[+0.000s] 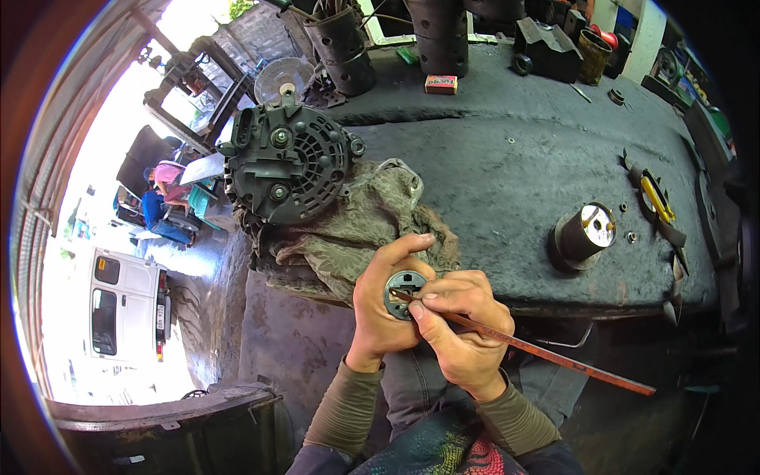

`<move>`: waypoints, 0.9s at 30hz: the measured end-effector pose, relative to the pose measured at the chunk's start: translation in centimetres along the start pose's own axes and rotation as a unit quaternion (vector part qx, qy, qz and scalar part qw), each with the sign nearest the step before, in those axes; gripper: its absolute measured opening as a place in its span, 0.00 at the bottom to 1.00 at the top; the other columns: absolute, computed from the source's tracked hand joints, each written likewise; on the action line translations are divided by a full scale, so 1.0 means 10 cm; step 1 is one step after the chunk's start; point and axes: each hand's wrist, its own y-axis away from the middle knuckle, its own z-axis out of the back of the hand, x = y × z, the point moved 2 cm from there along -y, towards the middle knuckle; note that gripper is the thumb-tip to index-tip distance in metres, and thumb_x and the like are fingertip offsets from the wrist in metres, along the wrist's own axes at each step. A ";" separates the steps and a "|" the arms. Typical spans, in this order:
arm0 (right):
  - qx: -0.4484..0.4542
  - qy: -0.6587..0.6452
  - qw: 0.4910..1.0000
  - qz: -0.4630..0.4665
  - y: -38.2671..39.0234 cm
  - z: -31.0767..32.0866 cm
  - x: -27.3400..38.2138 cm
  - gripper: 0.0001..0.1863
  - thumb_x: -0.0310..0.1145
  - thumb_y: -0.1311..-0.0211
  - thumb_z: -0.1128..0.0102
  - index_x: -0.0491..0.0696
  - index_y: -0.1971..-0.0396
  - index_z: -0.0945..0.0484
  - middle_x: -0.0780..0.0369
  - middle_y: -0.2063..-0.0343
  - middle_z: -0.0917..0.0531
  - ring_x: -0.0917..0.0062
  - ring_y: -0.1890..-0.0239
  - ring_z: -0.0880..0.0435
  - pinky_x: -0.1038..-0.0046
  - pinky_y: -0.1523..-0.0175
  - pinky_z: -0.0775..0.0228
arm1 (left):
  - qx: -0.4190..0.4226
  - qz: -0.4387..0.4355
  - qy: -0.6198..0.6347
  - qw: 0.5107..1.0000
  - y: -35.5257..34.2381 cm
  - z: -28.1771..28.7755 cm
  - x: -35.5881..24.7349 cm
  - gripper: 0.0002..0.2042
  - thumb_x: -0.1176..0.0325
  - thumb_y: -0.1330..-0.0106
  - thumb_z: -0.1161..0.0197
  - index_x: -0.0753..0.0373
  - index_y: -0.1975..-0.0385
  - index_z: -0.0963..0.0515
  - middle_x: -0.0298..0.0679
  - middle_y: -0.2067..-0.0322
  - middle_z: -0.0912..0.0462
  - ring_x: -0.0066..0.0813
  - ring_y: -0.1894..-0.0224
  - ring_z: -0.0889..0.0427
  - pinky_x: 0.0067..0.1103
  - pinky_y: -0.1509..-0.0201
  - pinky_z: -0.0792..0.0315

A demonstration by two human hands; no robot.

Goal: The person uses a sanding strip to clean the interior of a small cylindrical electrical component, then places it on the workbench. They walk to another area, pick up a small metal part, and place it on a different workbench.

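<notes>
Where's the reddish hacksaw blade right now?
In the head view, the hacksaw blade is in the right hand, slanting down rightward from the round metal part in the left hand.

A dark desk [507, 178] spreads at two o'clock; stained floor [277, 332] shows toward seven. Daylight [87, 198] glares at nine, beside a corrugated wall [67, 103]; a grey wall [255, 36] stands at eleven.
</notes>
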 end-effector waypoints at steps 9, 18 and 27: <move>0.033 0.021 0.999 0.014 -0.04 0.05 0.00 0.10 0.16 0.45 0.24 0.43 0.67 0.17 0.57 0.63 0.10 0.73 0.58 0.15 0.71 0.51 0.21 | -0.016 0.033 0.039 0.999 0.02 -0.04 -0.01 0.35 0.79 0.51 0.27 0.64 0.36 0.25 0.33 0.66 0.15 0.16 0.65 0.21 0.16 0.57 0.27; 0.049 0.016 0.999 0.013 -0.07 0.08 0.01 0.11 0.14 0.45 0.25 0.43 0.65 0.16 0.56 0.64 0.10 0.72 0.59 0.14 0.71 0.52 0.21 | -0.013 0.027 0.037 0.999 0.03 -0.04 -0.01 0.36 0.79 0.50 0.28 0.63 0.35 0.26 0.32 0.67 0.15 0.15 0.65 0.22 0.16 0.57 0.28; 0.050 -0.005 0.999 0.006 -0.07 0.11 0.01 0.10 0.14 0.45 0.25 0.42 0.66 0.15 0.56 0.63 0.10 0.73 0.58 0.13 0.70 0.51 0.20 | -0.002 0.029 0.041 0.999 0.01 -0.03 -0.01 0.37 0.81 0.51 0.29 0.64 0.35 0.27 0.33 0.67 0.16 0.15 0.66 0.22 0.15 0.58 0.28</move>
